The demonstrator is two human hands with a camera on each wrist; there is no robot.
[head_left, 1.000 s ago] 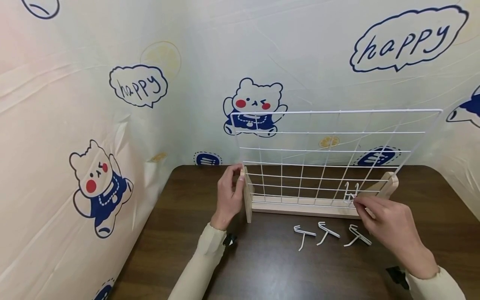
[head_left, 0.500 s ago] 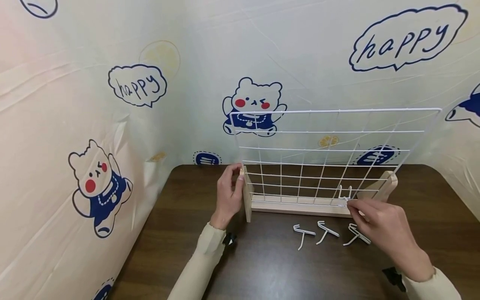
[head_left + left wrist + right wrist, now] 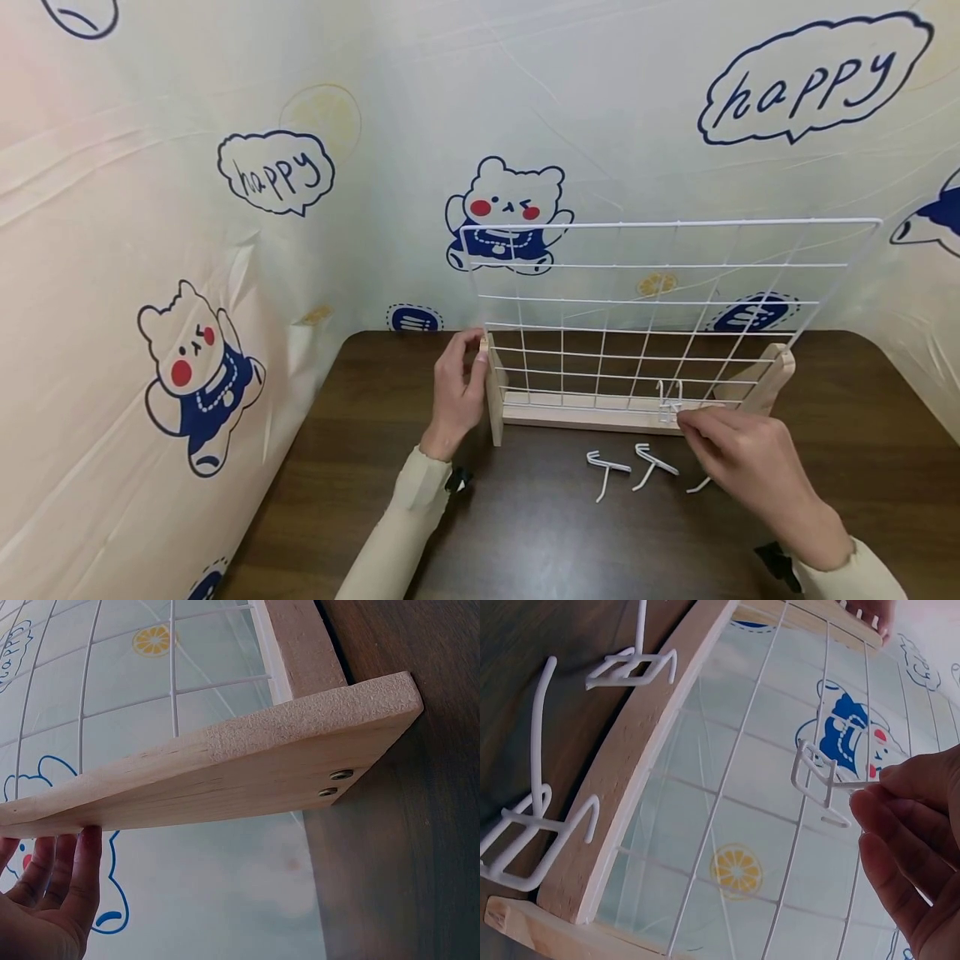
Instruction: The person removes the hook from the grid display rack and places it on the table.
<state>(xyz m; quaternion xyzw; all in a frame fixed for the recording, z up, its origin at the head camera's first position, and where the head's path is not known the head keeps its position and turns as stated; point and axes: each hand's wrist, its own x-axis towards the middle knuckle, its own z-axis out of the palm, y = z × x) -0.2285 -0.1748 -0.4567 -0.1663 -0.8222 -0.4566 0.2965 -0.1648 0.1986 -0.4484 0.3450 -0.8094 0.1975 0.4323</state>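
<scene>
Between thumb and fingertips, my right hand pinches the prong of a white wire hook. The hook is in front of the lower right part of a white wire grid, its two bent ends pointing up, as the head view shows. The right wrist view gives its rectangular frame close to the grid wires. The grid leans back in a pale wooden stand. My left hand grips the stand's left side panel near its top; in the left wrist view the fingers reach that panel's edge.
Two white hooks lie on the dark wooden table before the stand. A third hook is mostly hidden behind the right hand. Behind the table hangs a printed cloth with bears and lettering.
My right hand has moved left and slightly downward along the grid with the hook, and now covers most of the rightmost hook on the table. The left hand has kept its place.
</scene>
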